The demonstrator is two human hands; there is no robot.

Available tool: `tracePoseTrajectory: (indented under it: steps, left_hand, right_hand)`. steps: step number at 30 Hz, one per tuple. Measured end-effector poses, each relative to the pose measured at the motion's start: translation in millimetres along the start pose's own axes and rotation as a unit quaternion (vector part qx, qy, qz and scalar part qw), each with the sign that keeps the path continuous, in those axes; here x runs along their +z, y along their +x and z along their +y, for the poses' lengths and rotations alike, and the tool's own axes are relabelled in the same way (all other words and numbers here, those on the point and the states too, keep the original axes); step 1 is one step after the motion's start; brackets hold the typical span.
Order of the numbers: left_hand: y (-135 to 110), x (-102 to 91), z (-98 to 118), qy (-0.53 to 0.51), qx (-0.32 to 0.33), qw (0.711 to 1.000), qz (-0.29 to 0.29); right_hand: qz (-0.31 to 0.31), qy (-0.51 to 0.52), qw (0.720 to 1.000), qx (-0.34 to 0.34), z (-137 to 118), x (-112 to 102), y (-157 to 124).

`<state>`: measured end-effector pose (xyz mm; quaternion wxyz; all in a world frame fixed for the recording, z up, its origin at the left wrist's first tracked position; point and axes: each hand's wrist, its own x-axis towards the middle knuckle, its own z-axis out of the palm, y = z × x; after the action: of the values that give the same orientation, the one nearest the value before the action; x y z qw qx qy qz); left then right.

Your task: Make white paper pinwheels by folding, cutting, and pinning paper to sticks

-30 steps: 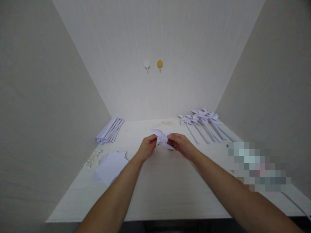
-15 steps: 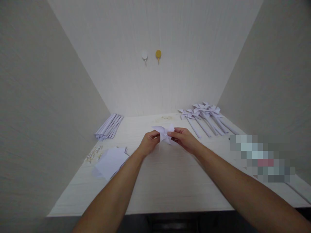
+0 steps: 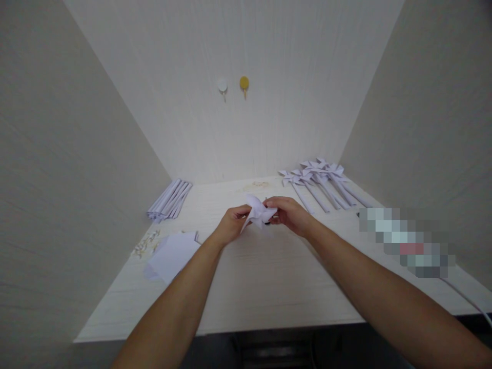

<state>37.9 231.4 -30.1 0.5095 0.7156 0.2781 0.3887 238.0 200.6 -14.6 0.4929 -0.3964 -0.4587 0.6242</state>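
A small white folded paper pinwheel head [image 3: 258,212] is held between both hands just above the middle of the pale table [image 3: 269,287]. My left hand [image 3: 230,225] pinches its left side with closed fingers. My right hand [image 3: 291,214] pinches its right side, fingers closed too. Both forearms reach in from the bottom of the view.
Several finished white paper pinwheels [image 3: 319,182] lie at the back right. A bundle of rolled paper sticks [image 3: 169,200] lies at the back left. A stack of white paper squares [image 3: 171,256] and small pins [image 3: 146,244] sit front left. Two wall hooks [image 3: 232,85] hang above. A blurred object [image 3: 407,241] is at the right.
The paper piece has been turned and reshaped a little between the fingers. The hands stay together at mid-table, and the view has tilted slightly.
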Motion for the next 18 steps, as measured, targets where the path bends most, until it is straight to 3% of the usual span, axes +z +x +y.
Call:
tracePoseTrajectory:
  steps: [8,18]
  left_hand:
    - [-3.4,-3.7,12.8,0.018,0.005,0.998,-0.057]
    - [-4.0,-4.8,10.2,0.011,0.007,0.999,-0.048]
  right_hand:
    - [-0.036,-0.037,0.999,0.017,2.6,-4.2,-1.6]
    - [-0.012,-0.033,0.999,0.015,5.6,4.2,0.1]
